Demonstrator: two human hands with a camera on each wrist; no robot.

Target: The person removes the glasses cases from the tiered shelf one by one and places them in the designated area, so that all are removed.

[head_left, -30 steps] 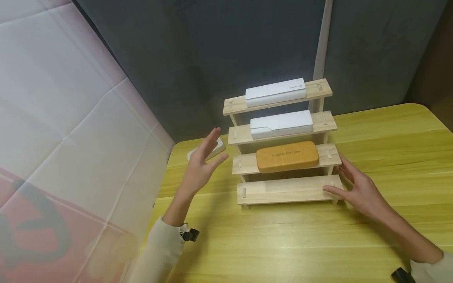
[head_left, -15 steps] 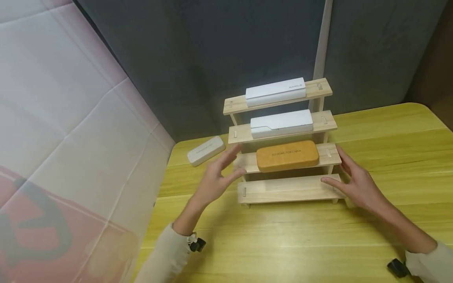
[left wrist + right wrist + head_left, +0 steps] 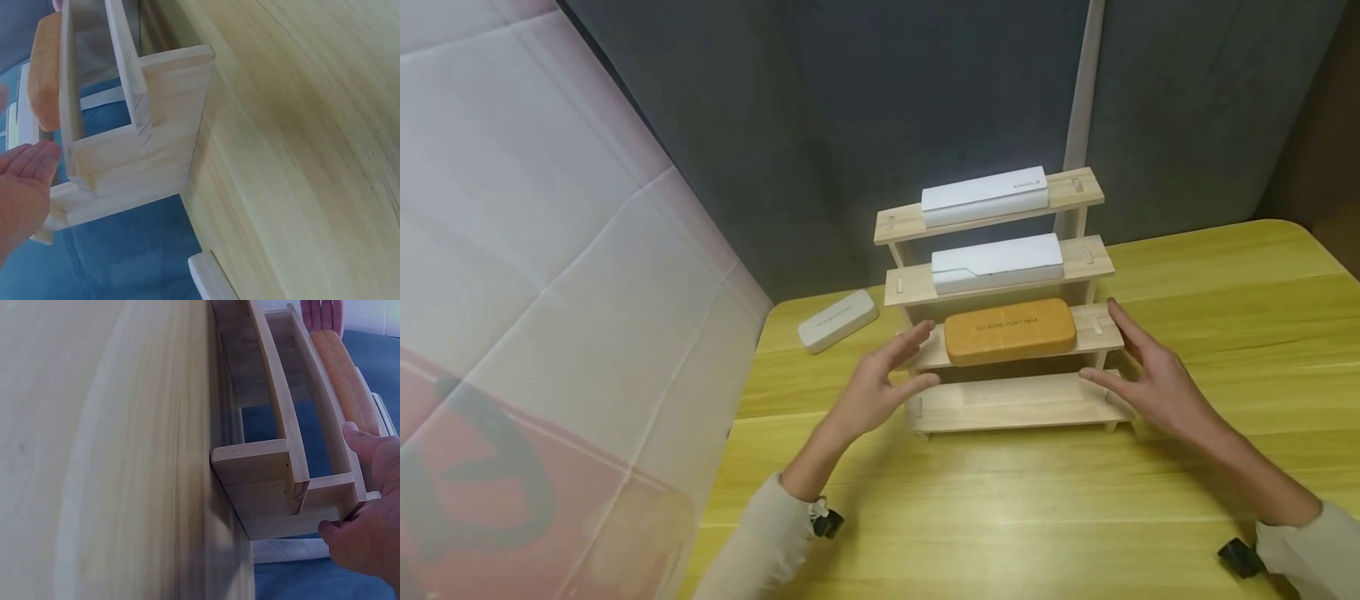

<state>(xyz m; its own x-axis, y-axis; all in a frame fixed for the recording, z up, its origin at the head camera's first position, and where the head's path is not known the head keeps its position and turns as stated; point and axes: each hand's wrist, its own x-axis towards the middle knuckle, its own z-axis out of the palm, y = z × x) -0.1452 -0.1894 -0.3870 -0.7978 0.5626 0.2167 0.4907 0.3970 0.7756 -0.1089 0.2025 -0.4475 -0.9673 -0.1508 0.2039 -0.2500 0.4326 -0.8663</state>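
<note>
A four-step wooden display rack (image 3: 1011,406) stands on the table. On its second step from the bottom lies an orange glasses case (image 3: 1010,332) with lettering. White cases occupy the two steps above: a plain-flapped one (image 3: 997,263) and a lettered one (image 3: 985,197) on top. My left hand (image 3: 883,387) is at the rack's left side, thumb and fingers apart, fingertips beside the orange case's step. My right hand (image 3: 1165,392) is at the right end, its index finger along that step's edge and its thumb over the bottom step. Neither hand holds a case.
A pale grey glasses case (image 3: 838,321) lies on the yellow wood-grain table (image 3: 1000,517), left of the rack. A dark curtain (image 3: 820,125) hangs close behind. To the left, a white and red printed sheet (image 3: 602,275) slopes along the table edge.
My left hand has moved right and slightly down, from over the grey case to the rack's left side, uncovering that case. My right hand has shifted only slightly. The cases stay in place.
</note>
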